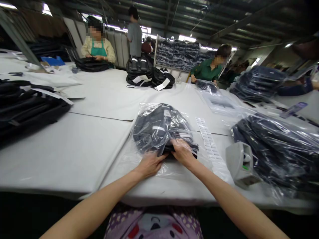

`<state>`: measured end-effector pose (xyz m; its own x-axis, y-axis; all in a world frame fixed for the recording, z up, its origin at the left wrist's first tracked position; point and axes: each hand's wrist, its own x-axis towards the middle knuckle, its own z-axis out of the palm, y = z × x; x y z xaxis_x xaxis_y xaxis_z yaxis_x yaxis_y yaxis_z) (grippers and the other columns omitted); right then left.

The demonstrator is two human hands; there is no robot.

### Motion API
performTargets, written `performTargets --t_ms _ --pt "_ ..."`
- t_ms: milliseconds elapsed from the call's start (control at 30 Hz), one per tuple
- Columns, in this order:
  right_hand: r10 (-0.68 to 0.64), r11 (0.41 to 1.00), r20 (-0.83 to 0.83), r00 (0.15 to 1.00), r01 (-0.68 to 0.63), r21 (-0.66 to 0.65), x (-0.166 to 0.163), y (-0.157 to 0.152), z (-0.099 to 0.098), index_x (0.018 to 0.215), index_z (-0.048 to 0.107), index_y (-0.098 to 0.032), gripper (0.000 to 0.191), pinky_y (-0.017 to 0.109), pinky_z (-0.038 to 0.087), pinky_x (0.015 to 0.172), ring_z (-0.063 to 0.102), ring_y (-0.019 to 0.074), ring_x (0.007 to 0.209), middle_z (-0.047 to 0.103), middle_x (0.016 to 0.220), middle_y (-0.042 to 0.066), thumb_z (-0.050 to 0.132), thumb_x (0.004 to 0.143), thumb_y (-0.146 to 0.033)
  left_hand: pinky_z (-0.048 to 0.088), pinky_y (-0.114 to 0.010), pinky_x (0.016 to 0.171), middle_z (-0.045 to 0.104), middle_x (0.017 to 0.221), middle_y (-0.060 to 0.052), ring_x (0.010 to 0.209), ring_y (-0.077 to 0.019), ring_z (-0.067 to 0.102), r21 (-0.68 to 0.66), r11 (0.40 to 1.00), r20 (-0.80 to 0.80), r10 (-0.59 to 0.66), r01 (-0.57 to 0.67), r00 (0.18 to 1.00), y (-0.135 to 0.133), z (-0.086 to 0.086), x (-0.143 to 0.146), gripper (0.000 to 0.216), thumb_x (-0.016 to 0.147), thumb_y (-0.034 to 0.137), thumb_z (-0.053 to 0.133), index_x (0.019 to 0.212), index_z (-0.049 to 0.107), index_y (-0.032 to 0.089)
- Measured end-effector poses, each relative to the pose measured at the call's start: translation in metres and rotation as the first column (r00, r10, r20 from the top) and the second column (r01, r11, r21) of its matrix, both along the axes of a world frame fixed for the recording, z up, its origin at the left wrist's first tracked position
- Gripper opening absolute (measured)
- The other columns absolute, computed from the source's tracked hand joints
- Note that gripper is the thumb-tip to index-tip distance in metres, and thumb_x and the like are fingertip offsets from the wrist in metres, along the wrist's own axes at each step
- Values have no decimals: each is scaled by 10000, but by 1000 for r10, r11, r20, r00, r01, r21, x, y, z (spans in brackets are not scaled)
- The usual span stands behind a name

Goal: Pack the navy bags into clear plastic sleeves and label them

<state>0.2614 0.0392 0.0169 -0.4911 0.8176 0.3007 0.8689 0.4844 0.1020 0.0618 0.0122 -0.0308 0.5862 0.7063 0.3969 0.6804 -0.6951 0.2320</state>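
- Both hands at near edge of black bundle (149, 131) in clear bag (143, 107), mid-table; left hand (150, 164), right hand (183, 152): film hides fingertips, cannot tell whether clenched.
- Step (judged): working bundle at bag's near side; next move calls for fingers clear of film.
- Count: one bundle, one label strip (208, 141), one pale device (234, 161), two bagged piles (276, 146) at right.

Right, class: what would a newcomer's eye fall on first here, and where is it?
Probably the dark item in clear plastic near the middle of the white table, with the left hand and right hand at its near edge. Next, perhaps, the glossy plastic-covered pile at the right and the black stack at the left edge.
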Motion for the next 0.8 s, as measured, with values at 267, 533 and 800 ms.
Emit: performTargets --t_ms 267,533,800 --pt "86 996 41 995 -86 -2 -1 15 12 1026 568 -152 248 326 429 794 518 228 910 601 962 94 571 780 -186 421 -482 842 528 1155 -134 1019 -314 503 -64 992 -64 107 -111 992 -4 6 8 542 795 265 504 1331 428 279" --pt "113 983 -26 993 -108 148 -5 8 -16 1220 504 -193 474 473 442 913 529 281 1079 597 1134 129 470 765 -66 399 -547 878 570 1172 -100 1041 -344 507 -109 971 -81 204 -212 976 -8 -15 9 505 759 448 573 1248 504 341" --pt "121 977 -40 992 -112 183 4 20 -59 1356 386 -220 618 450 444 982 433 251 1248 513 1318 111 365 785 18 336 -716 880 550 1258 -91 1085 -426 507 -5 986 -202 161 -166 966 -3 -30 -10 687 711 453 655 1330 357 452"
